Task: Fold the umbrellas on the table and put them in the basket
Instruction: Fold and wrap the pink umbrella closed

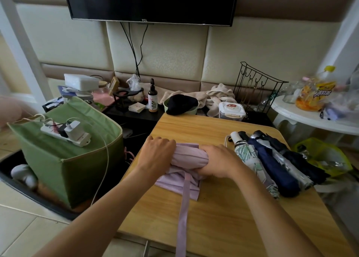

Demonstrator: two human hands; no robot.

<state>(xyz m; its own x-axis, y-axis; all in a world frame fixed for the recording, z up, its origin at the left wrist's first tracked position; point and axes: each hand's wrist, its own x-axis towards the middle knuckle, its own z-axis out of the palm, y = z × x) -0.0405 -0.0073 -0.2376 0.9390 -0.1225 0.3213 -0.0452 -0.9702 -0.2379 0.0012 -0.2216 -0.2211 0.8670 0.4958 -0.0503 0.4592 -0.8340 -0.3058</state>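
— Where is the umbrella she is working on?

— The lilac umbrella lies across the middle of the wooden table, half rolled. Its loose cloth spreads toward the person, and the strap trails to the near edge.

— And the hands?

— The left hand is cupped over the left end of the roll, fingers curled down on it. The right hand wraps round the right end, fingers closed about the bundle.

— How will it handle?

— Probably light, with soft, slippery cloth over stiff ribs. The folds will likely spring loose if the grip eases, so the roll is best held tight around its middle while the strap is drawn round.

— The others?

— Four folded umbrellas lie side by side on the table's right part, just beside the right hand. The green basket stands off the table to the left, a power strip resting on its rim.
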